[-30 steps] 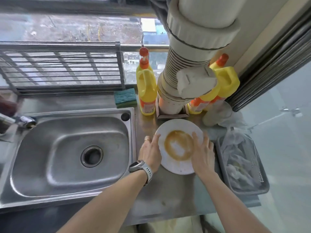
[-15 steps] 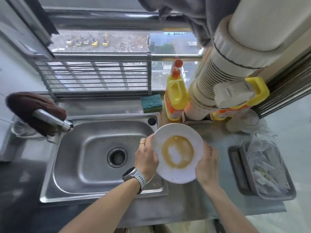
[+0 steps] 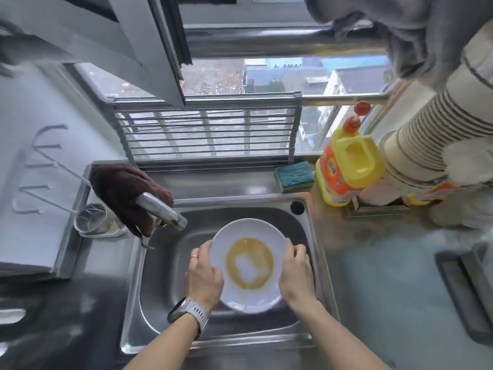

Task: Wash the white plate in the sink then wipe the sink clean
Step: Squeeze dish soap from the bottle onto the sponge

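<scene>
The white plate [image 3: 248, 265], with a brown ring of sauce stain in its middle, is held over the steel sink [image 3: 160, 284] basin. My left hand [image 3: 204, 273] grips the plate's left rim, a ring on one finger and a watch on the wrist. My right hand [image 3: 294, 273] grips the right rim with fingers curled over the edge. The plate hides the drain. The tap [image 3: 162, 210] points into the sink from the left, and no water is visible.
A brown cloth [image 3: 125, 193] drapes over the tap. A green sponge [image 3: 293, 176] lies behind the sink, next to a yellow detergent bottle [image 3: 346, 166]. A glass [image 3: 90, 218] stands at the left. A dark tray [image 3: 466, 289] sits on the right counter beside a large white pipe [image 3: 432, 140].
Both hands lifted the plate off the right counter and carried it left over the sink. The view shifted left with them.
</scene>
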Demonstrator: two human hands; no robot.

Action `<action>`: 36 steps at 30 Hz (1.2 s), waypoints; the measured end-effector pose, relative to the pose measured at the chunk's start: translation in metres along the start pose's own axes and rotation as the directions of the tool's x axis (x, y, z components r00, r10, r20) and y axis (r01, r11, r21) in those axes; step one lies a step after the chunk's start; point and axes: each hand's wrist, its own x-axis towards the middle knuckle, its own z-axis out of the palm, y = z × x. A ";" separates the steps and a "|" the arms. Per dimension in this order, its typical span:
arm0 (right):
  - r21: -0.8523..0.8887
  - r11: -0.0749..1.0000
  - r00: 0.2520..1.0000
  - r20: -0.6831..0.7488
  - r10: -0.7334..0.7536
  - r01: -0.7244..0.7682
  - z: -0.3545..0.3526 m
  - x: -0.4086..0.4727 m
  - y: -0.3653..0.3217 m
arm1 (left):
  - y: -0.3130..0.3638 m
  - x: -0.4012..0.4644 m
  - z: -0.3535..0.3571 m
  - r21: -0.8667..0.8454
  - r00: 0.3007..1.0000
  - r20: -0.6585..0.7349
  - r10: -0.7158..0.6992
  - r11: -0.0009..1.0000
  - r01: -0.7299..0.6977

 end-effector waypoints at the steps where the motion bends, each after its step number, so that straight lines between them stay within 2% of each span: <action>1: -0.025 1.000 1.000 0.020 0.006 -0.006 0.008 0.006 -0.003 | -0.009 0.005 0.004 0.002 1.000 0.024 -0.012 1.000 0.012; 7: -0.185 0.979 0.985 0.137 0.109 -0.083 0.054 0.048 0.008 | -0.051 0.040 0.053 0.072 0.989 0.149 -0.025 0.997 0.015; 10: -0.264 0.963 0.984 0.151 0.094 -0.051 0.070 0.060 0.017 | -0.064 0.050 0.075 0.062 0.982 0.187 -0.005 0.998 -0.006; 15: -0.364 0.929 0.992 0.074 0.106 -0.072 0.090 0.070 0.017 | -0.076 0.060 0.096 0.113 0.973 0.228 -0.018 0.994 -0.008; 18: -0.380 0.924 0.999 -0.016 0.038 -0.041 0.095 0.067 0.013 | -0.081 0.061 0.101 0.193 0.963 0.267 -0.039 0.981 -0.014; 22: -0.389 0.920 0.996 -0.083 0.018 -0.049 0.079 0.054 0.009 | -0.070 0.056 0.094 0.238 0.952 0.302 -0.039 0.971 -0.036; 25: -0.294 0.955 0.998 -0.064 0.023 -0.041 0.049 0.034 0.002 | -0.040 0.047 0.079 0.229 0.966 0.256 0.017 0.970 -0.078; 29: -0.126 0.992 0.994 -0.102 -0.031 0.018 -0.013 0.011 -0.002 | 0.041 0.030 0.055 0.119 0.959 0.234 0.162 0.974 -0.194; 32: 0.041 0.996 0.956 -0.287 -0.065 0.081 -0.084 0.002 0.001 | 0.116 0.023 0.043 -0.022 0.950 0.183 0.252 0.967 -0.252; 34: 0.109 0.984 0.891 -0.447 -0.079 0.141 -0.135 0.002 0.004 | 0.171 0.018 0.037 -0.113 0.946 0.148 0.290 0.955 -0.275; 36: 0.172 0.973 0.818 -0.575 -0.030 0.156 -0.182 0.008 0.010 | 0.225 0.013 0.032 -0.213 0.942 0.114 0.315 0.934 -0.286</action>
